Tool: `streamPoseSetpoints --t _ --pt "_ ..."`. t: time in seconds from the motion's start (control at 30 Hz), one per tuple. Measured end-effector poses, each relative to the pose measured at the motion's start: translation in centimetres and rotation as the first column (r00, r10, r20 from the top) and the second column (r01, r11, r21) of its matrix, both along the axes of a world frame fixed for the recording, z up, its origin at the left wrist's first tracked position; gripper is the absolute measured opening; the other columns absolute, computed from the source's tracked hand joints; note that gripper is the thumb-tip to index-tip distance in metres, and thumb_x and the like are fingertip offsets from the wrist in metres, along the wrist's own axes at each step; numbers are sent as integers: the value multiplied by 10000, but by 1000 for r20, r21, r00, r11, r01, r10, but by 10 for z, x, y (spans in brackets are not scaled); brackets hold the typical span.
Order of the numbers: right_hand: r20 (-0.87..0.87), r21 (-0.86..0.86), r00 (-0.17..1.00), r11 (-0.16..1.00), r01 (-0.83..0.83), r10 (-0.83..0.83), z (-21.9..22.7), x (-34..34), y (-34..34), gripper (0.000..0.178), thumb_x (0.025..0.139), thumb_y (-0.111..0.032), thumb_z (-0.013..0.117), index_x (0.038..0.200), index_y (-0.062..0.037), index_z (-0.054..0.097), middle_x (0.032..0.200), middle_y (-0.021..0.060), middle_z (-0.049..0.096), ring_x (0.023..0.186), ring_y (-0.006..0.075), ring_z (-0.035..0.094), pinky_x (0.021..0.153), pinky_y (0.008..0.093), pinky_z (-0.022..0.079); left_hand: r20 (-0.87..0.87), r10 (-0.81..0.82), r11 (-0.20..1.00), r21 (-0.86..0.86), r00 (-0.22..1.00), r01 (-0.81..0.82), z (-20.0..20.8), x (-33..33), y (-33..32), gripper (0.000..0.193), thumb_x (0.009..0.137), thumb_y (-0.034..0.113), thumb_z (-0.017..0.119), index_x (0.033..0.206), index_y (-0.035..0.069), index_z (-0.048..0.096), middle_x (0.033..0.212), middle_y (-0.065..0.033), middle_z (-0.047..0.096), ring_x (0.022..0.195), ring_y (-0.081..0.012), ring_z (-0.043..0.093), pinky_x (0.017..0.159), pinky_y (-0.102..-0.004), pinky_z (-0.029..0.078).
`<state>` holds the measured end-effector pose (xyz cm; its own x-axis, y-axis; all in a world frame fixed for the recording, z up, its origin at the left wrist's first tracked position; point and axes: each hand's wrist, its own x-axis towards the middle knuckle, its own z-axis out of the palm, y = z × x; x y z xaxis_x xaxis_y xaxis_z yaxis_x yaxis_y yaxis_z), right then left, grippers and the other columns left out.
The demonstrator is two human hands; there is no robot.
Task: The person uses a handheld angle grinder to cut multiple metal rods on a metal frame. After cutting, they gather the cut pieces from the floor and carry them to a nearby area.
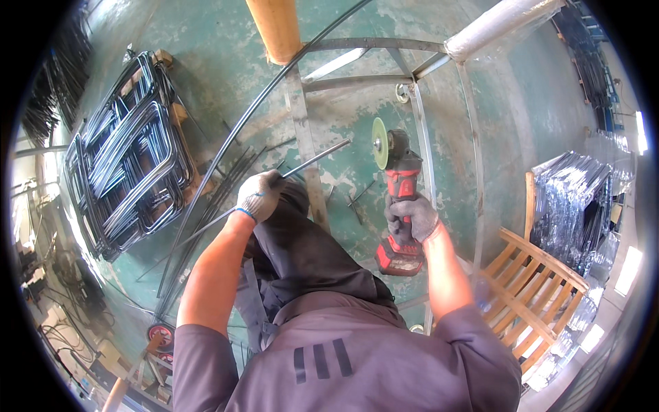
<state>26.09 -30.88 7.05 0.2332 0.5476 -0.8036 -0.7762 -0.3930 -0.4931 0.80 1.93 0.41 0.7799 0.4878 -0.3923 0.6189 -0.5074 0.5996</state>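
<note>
Basically, my left hand [259, 196] is closed round the metal rod [316, 159] beside my leg [302, 237], probably for steadiness, free end [347, 143] poking forward. My right hand [414, 216] grips the angle grinder [403, 182], disc [379, 152] apart from the rod, likely for safety.

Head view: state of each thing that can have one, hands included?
Left hand, gloved, closed around metal rod.
Metal rod, slanting, tip apart from green disc.
Right hand, gloved, gripping grinder.
Grinder, battery fitted; on or off, cannot tell.
Green disc, mounted; spinning, cannot tell.
Bent tube frames, stacked.
</note>
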Motion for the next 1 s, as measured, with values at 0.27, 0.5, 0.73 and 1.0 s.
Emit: streamPoseSetpoints --t 0.27,0.5,0.73,1.0 --pt "-17 -39 994 993 -107 107 -7 4 9 172 840 -83 803 963 -57 684 734 45 638 584 184 636 567 359 538 44 15 999 45 999 -17 -1 -2 -9 220 1049 254 702 1046 35 722 1000 -262 743 1021 -497 717 860 -536 553" --pt "11 -63 991 989 -135 135 -3 7 11 210 840 -81 810 1010 -45 691 744 55 642 584 183 631 573 356 540 51 18 997 77 999 -22 -5 0 -13 200 1039 255 713 1044 55 728 1009 -235 751 1040 -485 723 872 -542 566" --pt "41 -123 980 974 -188 194 5 9 16 264 821 -71 810 1057 -30 699 754 64 651 584 190 638 573 359 541 6 3 992 129 1000 -4 -10 2 -13 208 1054 293 685 1064 98 758 1046 -189 793 1068 -454 750 904 -549 591" --pt "105 -143 963 962 -232 248 10 6 22 129 859 -54 770 931 -48 662 718 59 618 585 210 637 577 372 535 22 20 993 119 1000 -23 -9 4 -14 196 1042 271 679 1067 113 794 1060 -187 806 1062 -442 765 900 -543 604"
